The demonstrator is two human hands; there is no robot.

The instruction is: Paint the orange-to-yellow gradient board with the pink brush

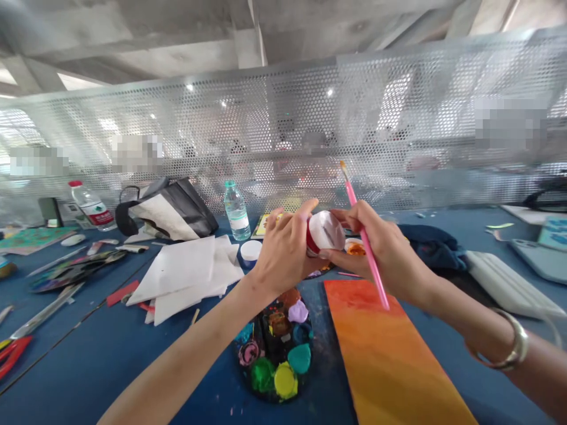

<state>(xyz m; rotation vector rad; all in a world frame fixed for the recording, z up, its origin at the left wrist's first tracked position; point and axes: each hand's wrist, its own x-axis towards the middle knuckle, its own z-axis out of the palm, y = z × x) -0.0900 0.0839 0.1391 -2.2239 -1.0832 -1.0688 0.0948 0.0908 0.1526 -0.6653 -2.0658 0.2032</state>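
L hand [283, 248] + R hand [390, 254] grip red/white jar [326, 231], ctr frame; R also holds pink brush [372, 264]. Risk: jar slips if R juggles both, poss. smearing orange panel [394, 360], lower rt.

A red-capped water bottle [94, 206] and a green-capped bottle [236, 212] flank a black-and-white bag [175, 208] on the counter [106, 360]. Behind them rises a perforated metal screen [248, 118].

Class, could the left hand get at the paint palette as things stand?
Probably, once the left hand releases the red-and-white jar; the near half of the paint palette looks unobstructed.
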